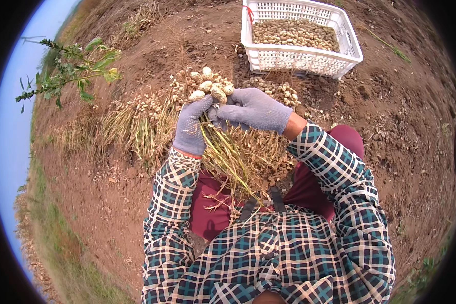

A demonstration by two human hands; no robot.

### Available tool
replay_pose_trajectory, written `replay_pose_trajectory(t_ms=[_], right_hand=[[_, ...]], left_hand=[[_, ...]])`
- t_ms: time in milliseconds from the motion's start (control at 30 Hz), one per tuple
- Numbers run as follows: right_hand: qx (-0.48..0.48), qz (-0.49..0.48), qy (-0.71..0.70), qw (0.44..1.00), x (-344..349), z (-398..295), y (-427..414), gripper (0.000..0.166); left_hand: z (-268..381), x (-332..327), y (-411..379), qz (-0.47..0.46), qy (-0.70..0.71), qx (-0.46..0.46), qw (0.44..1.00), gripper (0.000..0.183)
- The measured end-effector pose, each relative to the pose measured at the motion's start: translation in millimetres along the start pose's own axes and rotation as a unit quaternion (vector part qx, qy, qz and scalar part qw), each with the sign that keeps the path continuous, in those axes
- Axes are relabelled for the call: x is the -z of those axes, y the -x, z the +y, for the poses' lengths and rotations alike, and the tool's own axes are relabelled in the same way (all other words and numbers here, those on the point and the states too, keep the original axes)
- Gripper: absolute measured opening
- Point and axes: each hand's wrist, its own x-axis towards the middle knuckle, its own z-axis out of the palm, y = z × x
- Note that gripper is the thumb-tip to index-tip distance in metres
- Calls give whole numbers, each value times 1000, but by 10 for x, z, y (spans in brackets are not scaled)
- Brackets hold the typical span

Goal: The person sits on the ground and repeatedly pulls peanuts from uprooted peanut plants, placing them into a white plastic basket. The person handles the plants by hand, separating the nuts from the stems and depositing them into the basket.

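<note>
A peanut plant (228, 155) hangs from my left hand (192, 123), which wears a grey knit glove with small grip dots. Its dry yellow-green stems trail down to my lap, roots uppermost. A cluster of pale peanut pods (212, 85) sticks up above my fingers. My right hand (256, 110), gloved alike, meets the left from the right side. Its thumb and fingers are closed at the base of the cluster, on pods partly hidden by the glove.
Beyond my right hand stands a white plastic crate (302, 57) with loose peanuts (296, 34) inside. More picked pods (273, 89) lie on the soil before it. Pulled peanut plants (136, 125) are heaped to the left. A leafy green weed (76, 70) rises farther left.
</note>
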Motion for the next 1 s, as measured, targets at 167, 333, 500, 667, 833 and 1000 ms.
replay_pose_trajectory(t_ms=[167, 333, 500, 667, 833, 1000], right_hand=[[-14, 7, 5, 1000, 14, 5, 26, 37], [-16, -136, -102, 985, 93, 31, 107, 33], [-60, -288, -173, 940, 62, 137, 236, 42], [-27, -30, -21, 999, 278, 41, 314, 30], [144, 465, 479, 731, 1495, 69, 44, 67], [175, 626, 162, 743, 2068, -2, 150, 54]], left_hand=[[-65, -109, -55, 55, -3, -7, 998, 21], [-146, 64, 65, -116, 128, 29, 985, 29], [-327, 49, 392, -60, 177, -14, 982, 33], [-165, 241, 199, -1, 161, -14, 987, 22], [-136, 269, 102, 138, 99, -12, 985, 22], [-145, 194, 149, 78, -25, -46, 996, 23]])
